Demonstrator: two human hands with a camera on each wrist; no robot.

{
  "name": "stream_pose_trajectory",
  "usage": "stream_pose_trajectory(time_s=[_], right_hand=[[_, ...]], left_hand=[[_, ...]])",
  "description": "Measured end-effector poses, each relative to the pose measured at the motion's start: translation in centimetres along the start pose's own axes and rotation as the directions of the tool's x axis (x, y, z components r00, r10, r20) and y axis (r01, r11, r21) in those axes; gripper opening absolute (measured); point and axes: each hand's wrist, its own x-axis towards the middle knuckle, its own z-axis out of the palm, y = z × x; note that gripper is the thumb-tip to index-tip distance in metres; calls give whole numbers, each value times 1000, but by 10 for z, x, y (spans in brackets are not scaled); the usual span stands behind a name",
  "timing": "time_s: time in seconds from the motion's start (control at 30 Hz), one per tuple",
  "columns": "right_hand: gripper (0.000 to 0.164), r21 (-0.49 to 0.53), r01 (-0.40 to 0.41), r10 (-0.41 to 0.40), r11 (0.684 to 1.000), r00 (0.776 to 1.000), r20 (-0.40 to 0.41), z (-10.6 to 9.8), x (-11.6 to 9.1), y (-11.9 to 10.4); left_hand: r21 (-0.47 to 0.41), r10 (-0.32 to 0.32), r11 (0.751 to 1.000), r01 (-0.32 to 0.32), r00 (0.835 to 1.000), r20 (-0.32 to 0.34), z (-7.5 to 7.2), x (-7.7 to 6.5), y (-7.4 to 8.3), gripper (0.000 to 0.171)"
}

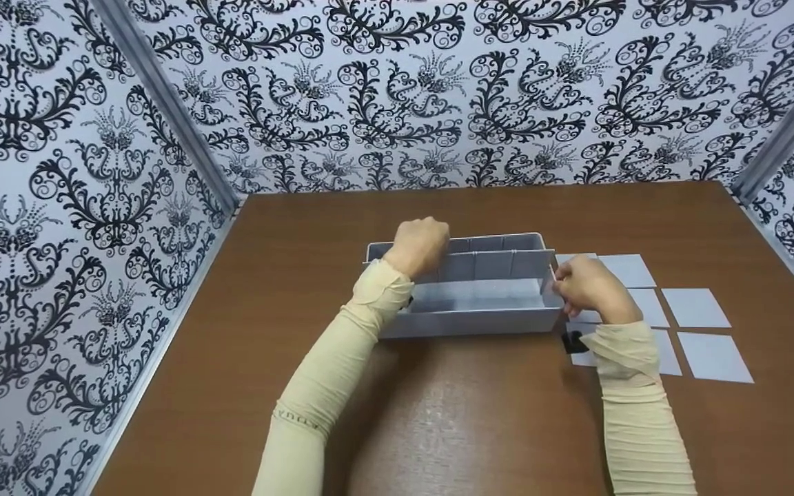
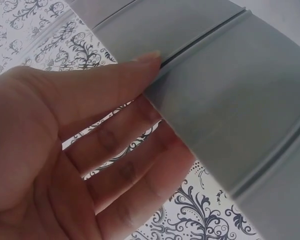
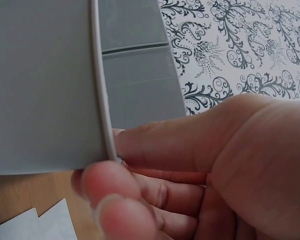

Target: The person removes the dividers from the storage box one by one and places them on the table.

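A grey rectangular open-topped box (image 1: 473, 324) stands on the table, with its long side across my view. Lengthwise inside it runs a grey divider panel (image 1: 493, 266) with thin vertical grooves, its top edge at about rim height. My left hand (image 1: 422, 242) pinches that panel (image 2: 235, 95) by the edge, thumb on the grooved face and fingers behind. At the box's right end, my right hand (image 1: 593, 284) grips the end wall (image 3: 40, 90) by its rim between thumb and fingers. The fingertips of my left hand are hidden in the head view.
Several white square cards (image 1: 697, 308) lie on the brown table (image 1: 266, 275) right of the box, some partly under my right hand and wrist. Patterned wall panels (image 1: 431, 103) with grey corner posts (image 1: 169, 103) enclose the table at the back and sides.
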Motion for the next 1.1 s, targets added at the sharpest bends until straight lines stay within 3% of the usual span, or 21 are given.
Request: stream_pose_trajectory(time_s=[0.13,0.43,0.7,0.87,1.1], right_hand=[[22,3,-12,12,1000,1000,17,-1,0,-1],[18,7,49,-49,999,999,-3,-1,2,1],[17,3,31,-31,1000,999,8,-1,2,1],[17,9,23,-23,1000,1000,12,-1,3,2],[16,8,18,-18,1000,1000,11,0,2,5]], left_hand=[[-23,-1,1000,1,1000,-10,-6,-2,-2,18],[-83,5,996,-12,997,-82,-15,-9,-11,19],[-158,21,987,-37,994,-103,-27,-16,-26,23],[-194,-3,981,-23,991,-130,-34,-22,-37,31],[-302,-71,953,13,981,-181,-47,-34,-60,19]])
